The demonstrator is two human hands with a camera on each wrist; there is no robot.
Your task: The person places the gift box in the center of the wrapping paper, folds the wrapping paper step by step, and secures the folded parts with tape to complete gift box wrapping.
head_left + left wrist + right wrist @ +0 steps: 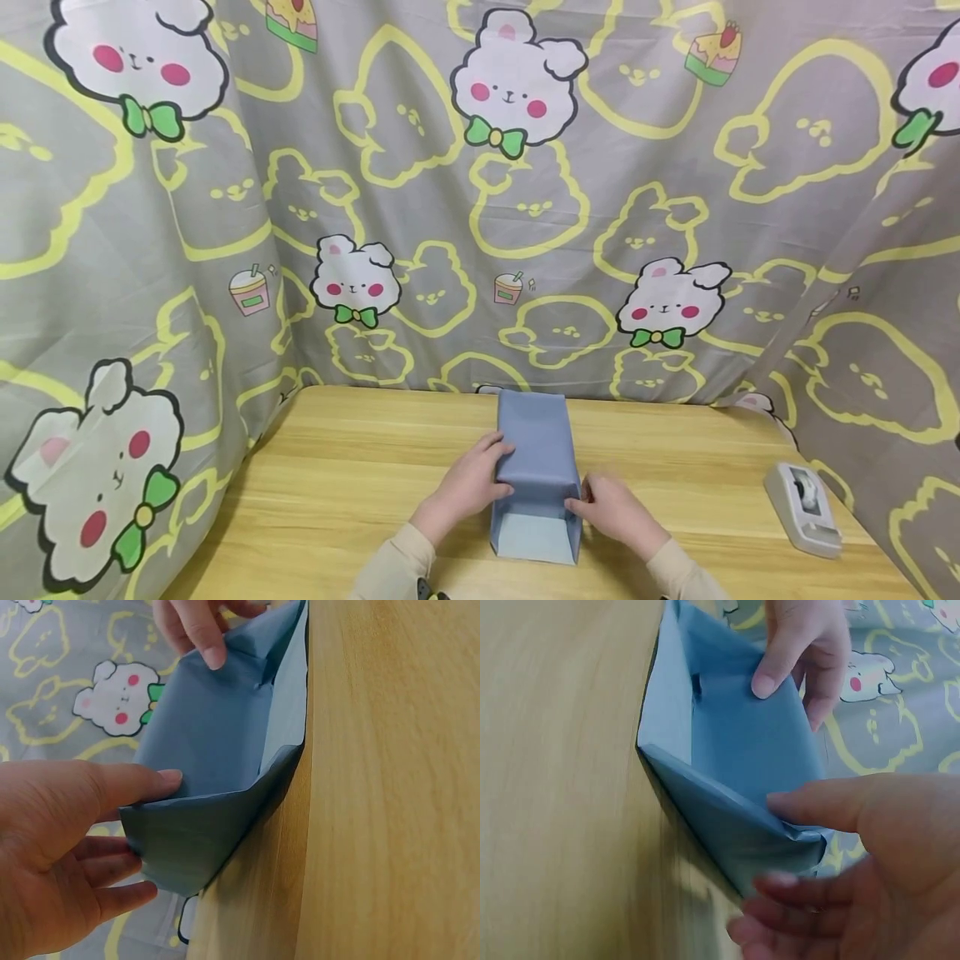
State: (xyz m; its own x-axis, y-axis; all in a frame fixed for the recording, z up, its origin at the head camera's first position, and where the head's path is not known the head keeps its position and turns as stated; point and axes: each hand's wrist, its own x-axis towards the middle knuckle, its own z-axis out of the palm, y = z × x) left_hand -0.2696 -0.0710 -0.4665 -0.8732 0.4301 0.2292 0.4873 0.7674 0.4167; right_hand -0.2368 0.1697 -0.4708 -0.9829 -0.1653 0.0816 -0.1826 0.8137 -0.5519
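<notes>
A box wrapped in blue-grey paper [534, 437] lies on the table, its near end bearing unfolded paper flaps that stand out toward me. My left hand [467, 482] is at the left side, and its thumb lies inside the left flap [199, 840] with the fingers outside, pinching the edge. On the other side my right hand [621, 515] pinches the right flap [727, 814] between thumb and fingers, its edge crumpled near the thumb. The paler bottom flap [534, 537] spreads flat toward me between the hands.
A white tape dispenser [806, 508] stands at the right of the wooden table [360, 467]. Behind and on both sides hangs a grey curtain [420, 208] with rabbit prints, its lower edge meeting the table.
</notes>
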